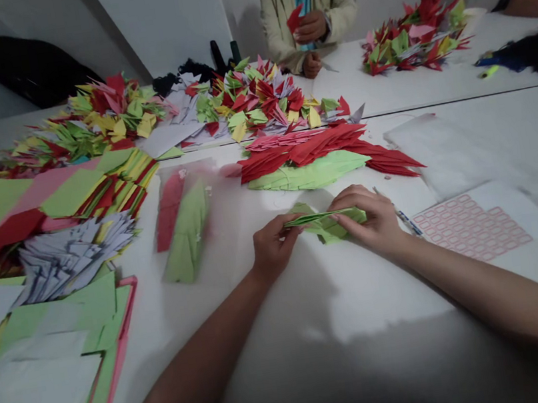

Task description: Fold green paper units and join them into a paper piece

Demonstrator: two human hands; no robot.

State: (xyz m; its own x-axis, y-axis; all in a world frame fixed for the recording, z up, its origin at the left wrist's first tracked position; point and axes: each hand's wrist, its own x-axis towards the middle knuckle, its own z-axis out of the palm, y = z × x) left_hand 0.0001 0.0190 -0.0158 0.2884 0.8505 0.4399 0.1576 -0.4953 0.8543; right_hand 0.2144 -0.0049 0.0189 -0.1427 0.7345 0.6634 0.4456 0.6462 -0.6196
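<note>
While the left hand (pixel 276 249) and right hand (pixel 367 220) are pinching its two ends, a folded green paper (pixel 325 222) is sitting between them, near the middle of the white table (pixel 389 295).

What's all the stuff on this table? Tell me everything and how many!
origami heaps: three, red, green, yellow and pink, far side
paper stacks: several, green, yellow, red and pink, left side
folded red strips: one row, red, centre
plastic bag: one, clear, holding red and green paper, left of the hands
sticker sheet: one, white with pink outlines, right of the hands
pen: one, blue, beside the right hand
co-worker: one person, beige jacket, far side, holding red paper
green folded paper: one, green, between the hands
left hand: one, pinching that paper
right hand: one, pinching it too
</note>
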